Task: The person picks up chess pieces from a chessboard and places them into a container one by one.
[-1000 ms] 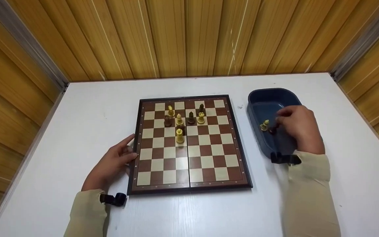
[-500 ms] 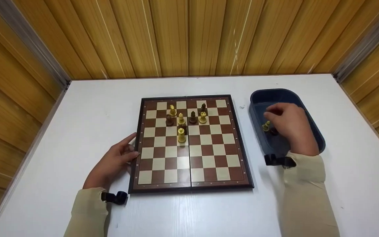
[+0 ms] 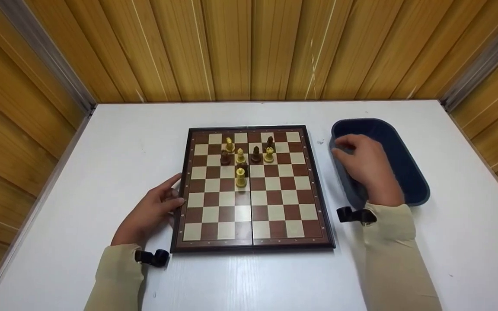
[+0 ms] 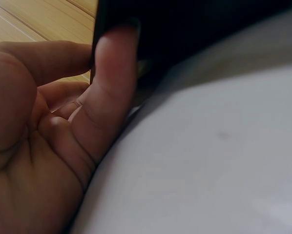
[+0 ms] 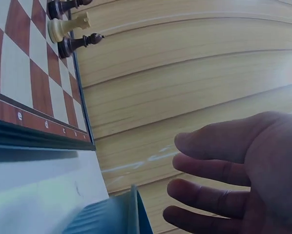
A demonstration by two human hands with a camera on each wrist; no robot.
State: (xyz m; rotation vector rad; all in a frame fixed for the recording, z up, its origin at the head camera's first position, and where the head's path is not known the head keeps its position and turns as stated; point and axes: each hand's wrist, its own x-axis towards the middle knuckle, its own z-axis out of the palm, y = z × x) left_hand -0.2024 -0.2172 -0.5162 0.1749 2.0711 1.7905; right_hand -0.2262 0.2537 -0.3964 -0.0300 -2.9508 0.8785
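Observation:
A chessboard (image 3: 253, 207) lies flat on the table, light and dark chess pieces grouped toward its far side. My left hand (image 3: 147, 214) rests at the board's left edge, index finger and thumb tip touching it. In the left wrist view, the thumb (image 4: 114, 68) lies against the dark board. My right hand (image 3: 365, 166) is over the left part of a dark blue tray (image 3: 422, 199), its fingers apart and nothing between them. The right wrist view shows these fingers (image 5: 207, 197) loosely extended. The pieces seen earlier in the tray are hidden behind the hand.
A light king-like piece (image 3: 241, 178) is nearest the front of the group. A light piece with a notched top (image 3: 269, 155) stands by two dark bishops (image 3: 256, 154). Wood-look panels (image 3: 270, 52) rise behind the white table (image 3: 301, 280).
My right hand has moved left from the dark piece in the tray to above the tray's left rim, its fingers spreading apart. The left hand stays at the board's edge.

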